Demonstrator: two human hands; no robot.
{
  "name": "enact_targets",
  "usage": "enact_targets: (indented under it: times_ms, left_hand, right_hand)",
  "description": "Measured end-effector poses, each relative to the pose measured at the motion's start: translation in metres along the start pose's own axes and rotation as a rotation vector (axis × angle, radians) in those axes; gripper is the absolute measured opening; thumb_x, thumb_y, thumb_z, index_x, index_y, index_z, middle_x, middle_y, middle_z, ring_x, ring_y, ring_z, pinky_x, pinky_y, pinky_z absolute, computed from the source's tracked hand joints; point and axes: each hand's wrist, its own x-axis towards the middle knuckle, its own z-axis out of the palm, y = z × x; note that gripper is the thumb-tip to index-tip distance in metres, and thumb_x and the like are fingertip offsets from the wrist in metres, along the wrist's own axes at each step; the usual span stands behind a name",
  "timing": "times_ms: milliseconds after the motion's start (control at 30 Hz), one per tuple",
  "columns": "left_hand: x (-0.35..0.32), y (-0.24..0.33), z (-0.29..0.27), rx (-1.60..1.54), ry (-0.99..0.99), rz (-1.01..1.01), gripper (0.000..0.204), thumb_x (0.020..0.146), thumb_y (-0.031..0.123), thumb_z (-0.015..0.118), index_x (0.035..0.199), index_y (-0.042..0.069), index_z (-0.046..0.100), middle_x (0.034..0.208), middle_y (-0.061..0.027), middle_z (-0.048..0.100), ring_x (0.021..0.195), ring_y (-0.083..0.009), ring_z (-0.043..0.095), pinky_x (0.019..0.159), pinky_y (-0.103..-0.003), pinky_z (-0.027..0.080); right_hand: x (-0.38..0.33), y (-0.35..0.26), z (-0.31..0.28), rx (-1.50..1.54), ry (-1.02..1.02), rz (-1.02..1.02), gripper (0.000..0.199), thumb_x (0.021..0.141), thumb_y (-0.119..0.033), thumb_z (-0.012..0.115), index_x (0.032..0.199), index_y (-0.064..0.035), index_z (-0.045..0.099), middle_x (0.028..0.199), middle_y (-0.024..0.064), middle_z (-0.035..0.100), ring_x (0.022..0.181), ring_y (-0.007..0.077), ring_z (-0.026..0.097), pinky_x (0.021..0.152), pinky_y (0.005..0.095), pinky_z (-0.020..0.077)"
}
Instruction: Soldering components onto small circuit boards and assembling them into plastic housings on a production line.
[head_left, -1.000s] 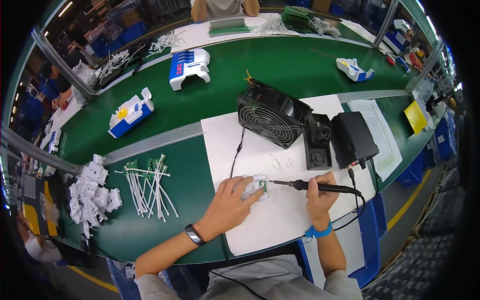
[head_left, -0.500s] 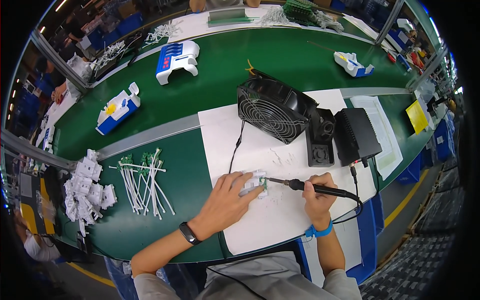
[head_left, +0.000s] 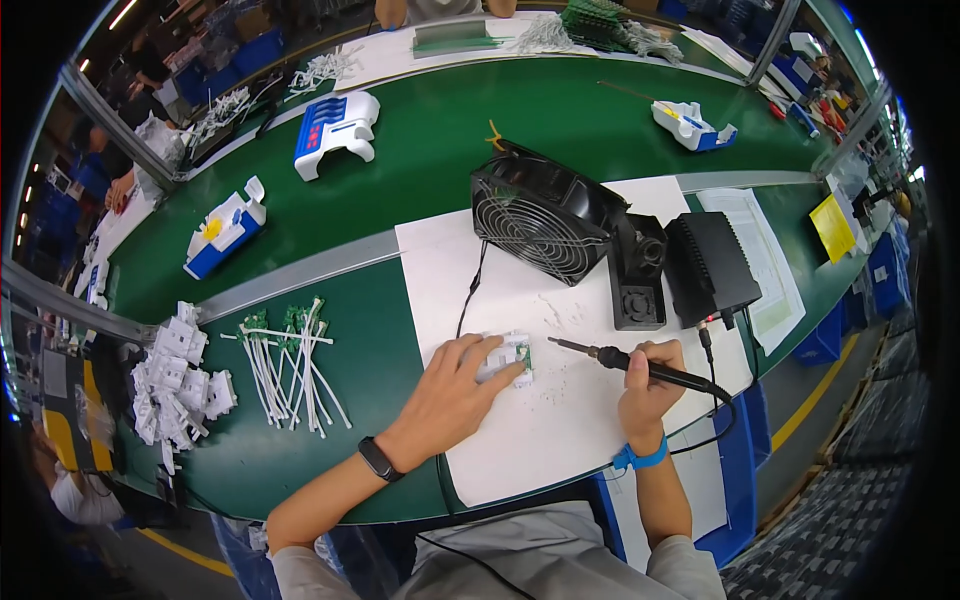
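On a white sheet, my left hand holds down a small white plastic housing between thumb and fingers. A small green circuit board shows at the housing's right end, by my thumb. The fingers partly cover the housing. My right hand grips a black soldering iron like a pen. Its metal tip points left and stays apart from the board.
Behind the sheet stand a black fan, an iron stand and a black power box. At left lie white cables with green boards and a heap of white housings. Blue-and-white casings sit on the green belt.
The soldering iron has moved right, its tip drawing off the circuit board. My left hand has hardly moved. The blue-and-white casings on the belt have shifted left.
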Motion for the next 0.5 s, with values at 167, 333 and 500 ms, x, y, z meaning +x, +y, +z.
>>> enact_targets:
  times_ms: [167,333,500]
  left_hand:
    - [0.023,-0.017,0.009,0.081,0.051,-0.026,0.048,0.084,0.003,0.069,0.131,0.012,0.065,0.140,-0.0168,0.054,0.134,-0.0409,0.048,0.109,-0.047,0.043]
    - [0.037,-0.031,0.013,0.056,0.110,-0.017,0.045,0.087,0.001,0.064,0.132,0.008,0.062,0.137,-0.0191,0.055,0.132,-0.0417,0.049,0.109,-0.048,0.043]
    - [0.037,-0.034,0.013,-0.031,0.109,-0.061,0.048,0.089,0.005,0.068,0.135,0.004,0.056,0.139,-0.0196,0.055,0.133,-0.0390,0.050,0.111,-0.047,0.042]
  right_hand:
    - [0.019,-0.017,0.014,0.061,-0.023,0.134,0.008,0.096,-0.002,0.068,0.100,-0.0005,0.062,0.076,0.0028,0.062,0.066,0.0067,0.055,0.062,0.0231,0.0417]
    - [0.046,-0.021,0.027,-0.020,-0.143,0.140,0.012,0.098,-0.009,0.071,0.095,-0.0028,0.061,0.072,-0.0006,0.059,0.064,0.0039,0.049,0.055,0.0212,0.0352]
    - [0.028,-0.001,0.034,-0.031,-0.016,0.056,0.016,0.099,-0.004,0.065,0.088,-0.0042,0.054,0.079,-0.0005,0.051,0.073,0.0076,0.046,0.068,0.0233,0.0375]
